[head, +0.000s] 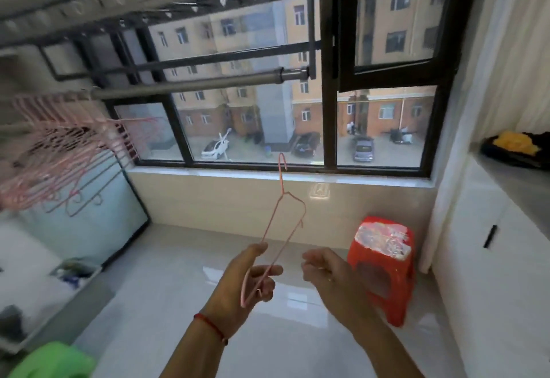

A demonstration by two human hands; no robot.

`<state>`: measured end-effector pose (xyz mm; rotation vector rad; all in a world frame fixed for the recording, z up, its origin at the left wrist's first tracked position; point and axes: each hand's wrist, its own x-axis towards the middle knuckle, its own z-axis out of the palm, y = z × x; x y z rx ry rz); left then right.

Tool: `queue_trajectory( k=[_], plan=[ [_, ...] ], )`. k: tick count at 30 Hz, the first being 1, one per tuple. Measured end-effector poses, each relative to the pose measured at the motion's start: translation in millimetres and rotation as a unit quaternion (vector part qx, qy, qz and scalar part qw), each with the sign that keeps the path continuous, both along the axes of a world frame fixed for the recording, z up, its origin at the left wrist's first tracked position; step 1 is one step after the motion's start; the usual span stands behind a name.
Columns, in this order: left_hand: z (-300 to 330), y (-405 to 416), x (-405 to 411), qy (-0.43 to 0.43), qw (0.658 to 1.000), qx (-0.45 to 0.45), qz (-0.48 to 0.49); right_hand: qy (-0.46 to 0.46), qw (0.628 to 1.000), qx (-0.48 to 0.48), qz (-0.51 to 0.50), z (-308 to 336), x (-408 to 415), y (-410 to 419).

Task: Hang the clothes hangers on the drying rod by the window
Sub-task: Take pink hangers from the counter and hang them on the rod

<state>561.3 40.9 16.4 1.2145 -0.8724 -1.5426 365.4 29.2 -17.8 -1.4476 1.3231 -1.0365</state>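
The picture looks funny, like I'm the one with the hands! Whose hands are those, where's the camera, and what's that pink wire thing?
The camera sits on a person's head and looks forward and down, so you see their own two hands. The left hand, with a red string on its wrist, holds a thin pink hanger, hook pointing up. The right hand is open and holds nothing. Up high runs a grey drying rod by the window. A blurry bunch of pink hangers already hangs at the left. On the shiny floor stands a red stool, with what may be more hangers on top.
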Motion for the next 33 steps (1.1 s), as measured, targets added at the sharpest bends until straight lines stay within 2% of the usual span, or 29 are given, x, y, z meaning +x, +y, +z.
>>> queue_trajectory(
  k=[4, 10, 19, 25, 33],
  plan=[
    [21, 7, 65, 0.054, 0.998, -0.026, 0.023, -0.013, 0.998, -0.040, 0.048, 28, 80, -13],
    [48, -1, 178, 0.080, 0.994, -0.068, 0.033, -0.006, 0.994, -0.074, 0.086, 56, 204, -33],
    [88, -46, 343, 0.075, 0.985, -0.157, -0.023, -0.042, 0.993, -0.103, 0.047, 81, 355, -78],
    [115, -79, 374, 0.086, 0.978, -0.189, -0.033, -0.034, 0.995, -0.094, 0.019, 76, 394, -96],
    [122, -112, 364, 0.062, 0.983, -0.170, -0.012, -0.026, 0.996, -0.080, -0.004, 65, 399, -96]
  ],
)
